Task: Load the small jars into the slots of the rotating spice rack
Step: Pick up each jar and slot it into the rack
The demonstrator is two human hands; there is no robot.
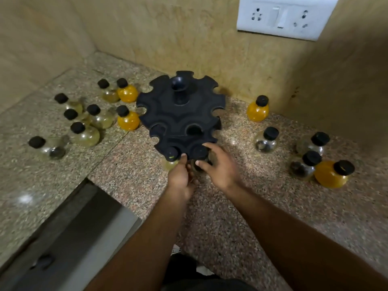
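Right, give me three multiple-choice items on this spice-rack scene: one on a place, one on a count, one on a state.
1. Where are the left hand and right hand?
A) at the near edge of the rack
B) at the left jar group
C) at the wall socket

2. How many orange-filled jars stand on the counter?
A) two
B) four
C) six

3. How is the rack's far side loaded?
A) full of jars
B) no jars
C) one jar

Answers:
1 A: both hands meet at the near edge.
2 B: two stand left of the rack, two right.
3 B: its far notches show open.
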